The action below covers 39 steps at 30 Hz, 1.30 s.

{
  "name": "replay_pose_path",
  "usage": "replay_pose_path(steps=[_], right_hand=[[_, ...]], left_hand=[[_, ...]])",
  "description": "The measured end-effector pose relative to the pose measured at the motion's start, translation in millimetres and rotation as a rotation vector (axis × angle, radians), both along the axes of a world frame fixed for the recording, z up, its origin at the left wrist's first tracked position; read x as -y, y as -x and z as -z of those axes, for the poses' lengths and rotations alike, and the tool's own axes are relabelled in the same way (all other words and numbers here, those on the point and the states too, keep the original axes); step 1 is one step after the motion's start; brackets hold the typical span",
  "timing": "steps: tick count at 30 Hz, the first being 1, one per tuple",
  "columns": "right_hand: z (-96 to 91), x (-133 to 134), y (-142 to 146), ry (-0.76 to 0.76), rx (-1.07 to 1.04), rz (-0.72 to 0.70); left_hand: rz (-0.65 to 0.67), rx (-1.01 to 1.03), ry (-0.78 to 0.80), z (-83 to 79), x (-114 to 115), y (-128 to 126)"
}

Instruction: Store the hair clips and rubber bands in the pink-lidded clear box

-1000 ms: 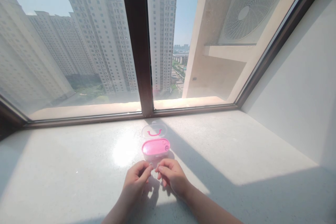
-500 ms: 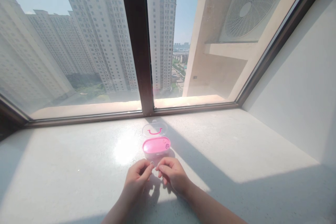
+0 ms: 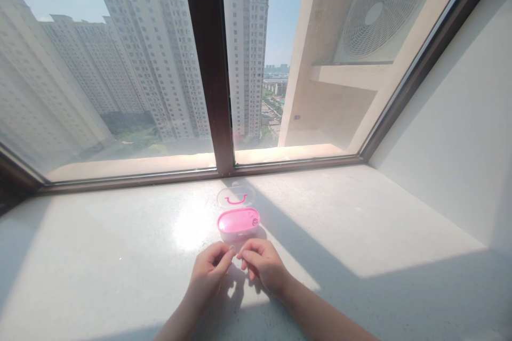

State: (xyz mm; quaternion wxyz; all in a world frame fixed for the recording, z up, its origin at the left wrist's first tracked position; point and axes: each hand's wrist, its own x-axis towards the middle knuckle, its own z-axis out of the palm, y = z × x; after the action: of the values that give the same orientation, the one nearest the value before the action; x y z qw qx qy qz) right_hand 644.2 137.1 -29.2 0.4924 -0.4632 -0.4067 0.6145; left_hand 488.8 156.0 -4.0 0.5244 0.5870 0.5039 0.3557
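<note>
Left hand [image 3: 208,273], just in front of the pink case [image 3: 238,222]: thumb and forefinger pinched on a tiny ring-like thing [image 3: 231,248], too small to identify. Right hand [image 3: 263,266] alongside, fingers curled, tips pressed together; any hold unclear. Case open on the sunlit sill [image 3: 360,218]. Clear lid [image 3: 236,197] flat just behind the case.

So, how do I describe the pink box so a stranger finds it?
Follow the dark window post down to the white sill. The pink box lies there, just beyond the left hand and right hand. Unlike the clear lid behind it, it is solid pink.
</note>
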Motion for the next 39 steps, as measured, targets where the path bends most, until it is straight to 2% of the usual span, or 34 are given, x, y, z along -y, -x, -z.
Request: replay_pose_path(steps=[17,39], right_hand=[[2.4,0.8,-0.4,-0.008,0.01,0.003],[1.2,0.6,0.0,0.008,0.001,0.007]], left_hand=[[0.004,-0.093,-0.082,2.5,-1.4,0.4],[-0.026,-0.093,-0.121,0.0,0.2,-0.6]])
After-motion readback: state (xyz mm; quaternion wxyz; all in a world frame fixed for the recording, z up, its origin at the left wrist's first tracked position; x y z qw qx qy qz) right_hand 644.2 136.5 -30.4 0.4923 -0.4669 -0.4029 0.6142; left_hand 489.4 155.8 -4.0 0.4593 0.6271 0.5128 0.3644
